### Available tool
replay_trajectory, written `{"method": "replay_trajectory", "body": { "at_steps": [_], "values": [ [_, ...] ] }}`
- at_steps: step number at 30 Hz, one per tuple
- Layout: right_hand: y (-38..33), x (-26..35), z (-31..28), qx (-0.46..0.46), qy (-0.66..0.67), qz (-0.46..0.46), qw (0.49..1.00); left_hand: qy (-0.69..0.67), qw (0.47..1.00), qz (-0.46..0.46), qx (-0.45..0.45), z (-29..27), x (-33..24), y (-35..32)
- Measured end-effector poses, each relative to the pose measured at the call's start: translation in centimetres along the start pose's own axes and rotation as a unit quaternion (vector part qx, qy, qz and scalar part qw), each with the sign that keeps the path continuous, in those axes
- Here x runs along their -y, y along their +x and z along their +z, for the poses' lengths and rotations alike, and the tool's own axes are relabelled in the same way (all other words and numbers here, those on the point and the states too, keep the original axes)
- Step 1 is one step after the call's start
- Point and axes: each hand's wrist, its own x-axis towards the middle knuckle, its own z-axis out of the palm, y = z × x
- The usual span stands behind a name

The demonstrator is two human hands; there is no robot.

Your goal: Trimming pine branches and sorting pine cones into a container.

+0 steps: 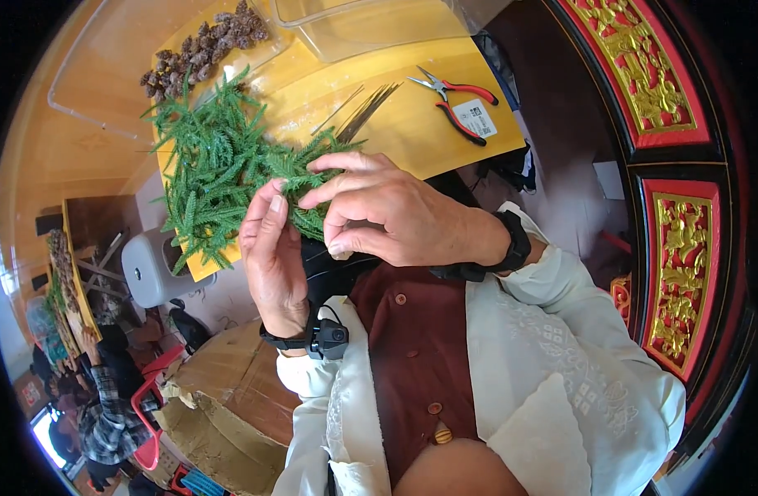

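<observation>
My left hand (pixel 271 264) is closed, thumb and fingertips pinched on a green artificial pine sprig (pixel 307 221) at the table's near edge. To its right is my right hand (pixel 404 215), its thumb and index fingertip brought together while other fingers reach over the greenery toward the left hand. Whatever lies in that right pinch is too small to make out. A big pile of green pine sprigs (pixel 209 165) spreads left of and beyond both hands. Thin dark wires (pixel 366 114) lie just past the right hand.
Red-handled pliers (pixel 455 103) rest on the yellow table (pixel 404 157), beside a white label (pixel 475 118). Brown pine cones (pixel 205 51) and a clear plastic tub (pixel 370 33) are at the back. A grey stool (pixel 151 269), a cardboard box (pixel 230 413) and another person (pixel 110 413) are leftward.
</observation>
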Motion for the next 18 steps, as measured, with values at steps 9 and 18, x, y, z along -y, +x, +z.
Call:
{"method": "replay_trajectory", "body": {
  "at_steps": [9, 18],
  "values": [
    [-0.4, 0.0, 0.2, -0.008, -0.05, -0.009, 0.999, 0.029, 0.999, 0.007, 0.013, 0.5, 0.5, 0.3],
    [-0.5, 0.1, -0.2, -0.021, -0.081, 0.009, 0.996, 0.045, 0.996, 0.081, -0.011, 0.5, 1.1, 0.4]
  ]
}}
